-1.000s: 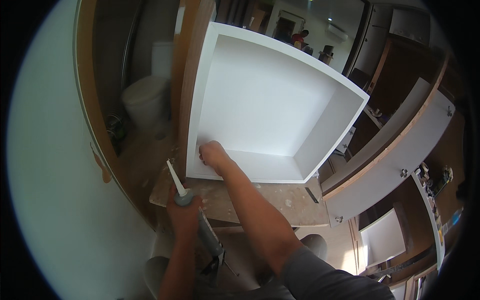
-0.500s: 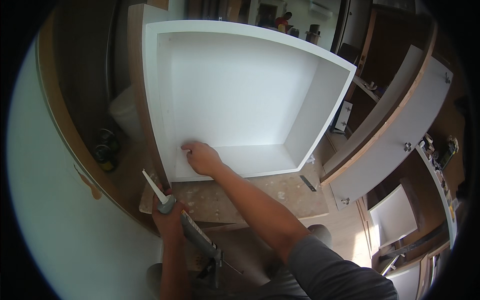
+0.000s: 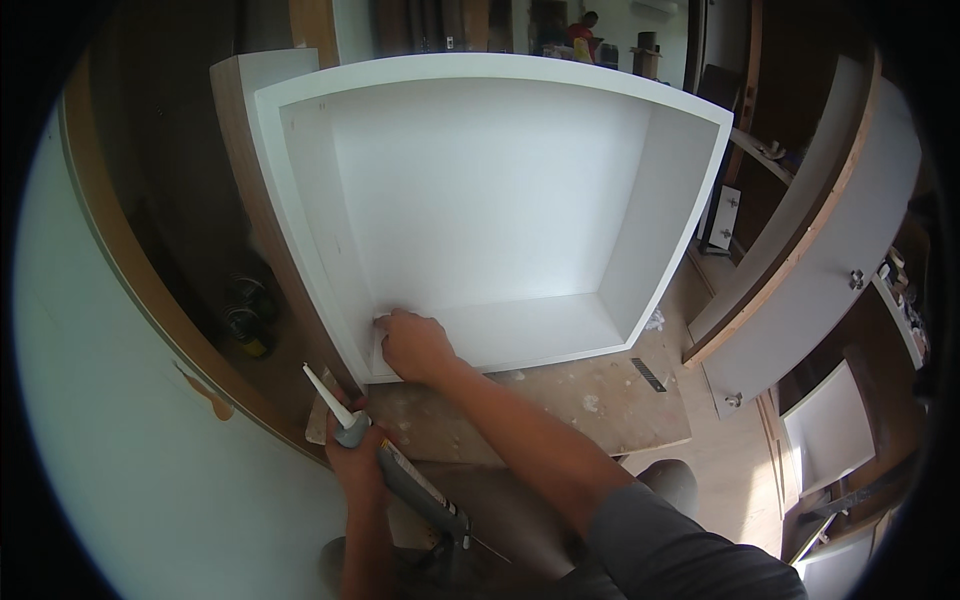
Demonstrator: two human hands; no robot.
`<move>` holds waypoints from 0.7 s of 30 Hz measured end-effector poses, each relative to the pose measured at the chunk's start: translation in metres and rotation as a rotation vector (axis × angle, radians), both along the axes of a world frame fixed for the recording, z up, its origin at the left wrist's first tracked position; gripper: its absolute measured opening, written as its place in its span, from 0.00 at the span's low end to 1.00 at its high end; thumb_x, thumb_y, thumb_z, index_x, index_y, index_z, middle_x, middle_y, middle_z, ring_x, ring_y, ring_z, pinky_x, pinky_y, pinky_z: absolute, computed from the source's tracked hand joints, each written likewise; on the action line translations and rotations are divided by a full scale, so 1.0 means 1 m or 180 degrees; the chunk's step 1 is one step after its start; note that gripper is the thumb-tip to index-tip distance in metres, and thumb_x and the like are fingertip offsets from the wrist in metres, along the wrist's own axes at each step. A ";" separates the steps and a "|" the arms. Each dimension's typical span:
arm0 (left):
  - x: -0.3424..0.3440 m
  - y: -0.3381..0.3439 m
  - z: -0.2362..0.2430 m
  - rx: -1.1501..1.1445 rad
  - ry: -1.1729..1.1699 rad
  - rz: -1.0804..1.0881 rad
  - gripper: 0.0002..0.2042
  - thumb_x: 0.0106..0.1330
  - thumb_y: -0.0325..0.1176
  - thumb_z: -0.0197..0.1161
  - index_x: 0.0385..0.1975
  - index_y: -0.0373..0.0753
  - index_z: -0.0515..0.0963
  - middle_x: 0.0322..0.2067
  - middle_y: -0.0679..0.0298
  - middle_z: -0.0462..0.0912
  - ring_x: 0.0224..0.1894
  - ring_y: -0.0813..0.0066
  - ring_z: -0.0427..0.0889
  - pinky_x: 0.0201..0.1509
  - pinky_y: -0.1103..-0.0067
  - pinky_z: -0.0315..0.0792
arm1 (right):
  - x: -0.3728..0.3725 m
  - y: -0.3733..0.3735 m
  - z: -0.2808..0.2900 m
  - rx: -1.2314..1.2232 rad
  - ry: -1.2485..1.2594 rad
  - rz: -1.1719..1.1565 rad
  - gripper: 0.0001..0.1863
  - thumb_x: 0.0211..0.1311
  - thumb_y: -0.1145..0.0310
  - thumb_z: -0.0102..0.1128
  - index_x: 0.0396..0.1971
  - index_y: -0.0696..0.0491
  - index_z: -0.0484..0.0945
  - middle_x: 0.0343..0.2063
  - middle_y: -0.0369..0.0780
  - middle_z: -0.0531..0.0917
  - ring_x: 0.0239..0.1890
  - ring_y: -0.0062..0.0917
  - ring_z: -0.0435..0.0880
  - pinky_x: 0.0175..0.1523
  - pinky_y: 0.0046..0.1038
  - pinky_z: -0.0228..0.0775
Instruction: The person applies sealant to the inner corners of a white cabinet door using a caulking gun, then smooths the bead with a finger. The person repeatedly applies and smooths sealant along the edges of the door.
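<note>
A white open-fronted cabinet box point(image 3: 480, 190) stands tilted in front of me, with a brown wood-grain panel point(image 3: 268, 215) along its left side. Inside its lower left corner, my right hand point(image 3: 415, 345) presses its fingertips to the inner edge. Those fingers are bent and close together, and whatever they might hold is hidden. Below the same corner, my left hand point(image 3: 357, 455) is wrapped round the front of a grey caulking gun point(image 3: 425, 495). The gun's white nozzle point(image 3: 325, 388) points up and left, beside the brown panel and away from my right hand.
The box rests on a stained wooden board point(image 3: 560, 405), where a dark slotted strip point(image 3: 648, 374) lies. Long door panels point(image 3: 800, 270) lean at the right. A pale wall point(image 3: 110, 400) closes off the left. Far back, a person in red point(image 3: 580, 32) is visible.
The cabinet appears lower and wider in view. My right hand has slid along the inner left edge, nearer the front corner. My left hand keeps its hold on the caulking gun.
</note>
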State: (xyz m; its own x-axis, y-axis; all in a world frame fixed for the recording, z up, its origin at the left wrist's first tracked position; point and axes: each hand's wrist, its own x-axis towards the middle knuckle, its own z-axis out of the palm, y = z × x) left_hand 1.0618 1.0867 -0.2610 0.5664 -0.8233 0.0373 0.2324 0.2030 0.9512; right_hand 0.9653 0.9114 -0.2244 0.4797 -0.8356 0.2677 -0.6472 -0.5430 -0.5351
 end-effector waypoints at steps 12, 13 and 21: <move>-0.015 0.005 0.013 -0.0054 -0.0025 -0.0027 0.36 0.60 0.21 0.63 0.73 0.40 0.65 0.54 0.56 0.79 0.31 0.71 0.82 0.33 0.75 0.81 | -0.203 0.094 0.063 0.1387 -0.1225 0.1362 0.23 0.75 0.66 0.58 0.67 0.51 0.79 0.38 0.39 0.81 0.41 0.25 0.79 0.51 0.29 0.73; -0.017 0.005 0.014 -0.0043 -0.0057 -0.0038 0.37 0.61 0.23 0.62 0.74 0.42 0.64 0.54 0.55 0.79 0.30 0.71 0.82 0.32 0.75 0.81 | -0.247 0.103 0.073 0.1466 -0.1631 0.1797 0.21 0.75 0.67 0.59 0.65 0.53 0.81 0.35 0.38 0.80 0.39 0.22 0.77 0.49 0.27 0.72; -0.029 0.004 0.009 -0.0136 -0.0250 0.0260 0.37 0.61 0.22 0.62 0.75 0.46 0.65 0.52 0.59 0.77 0.31 0.73 0.80 0.32 0.75 0.81 | -0.442 0.044 0.048 0.0606 -0.2133 -0.1525 0.15 0.67 0.66 0.65 0.48 0.57 0.88 0.33 0.37 0.87 0.37 0.25 0.84 0.42 0.27 0.73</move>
State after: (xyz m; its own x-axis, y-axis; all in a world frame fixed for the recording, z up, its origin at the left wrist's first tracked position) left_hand 1.0331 1.0912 -0.2516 0.6255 -0.7712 0.1181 0.1386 0.2588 0.9559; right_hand 0.5229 0.9559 -0.1763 -0.1479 -0.9679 0.2034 -0.2976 -0.1525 -0.9424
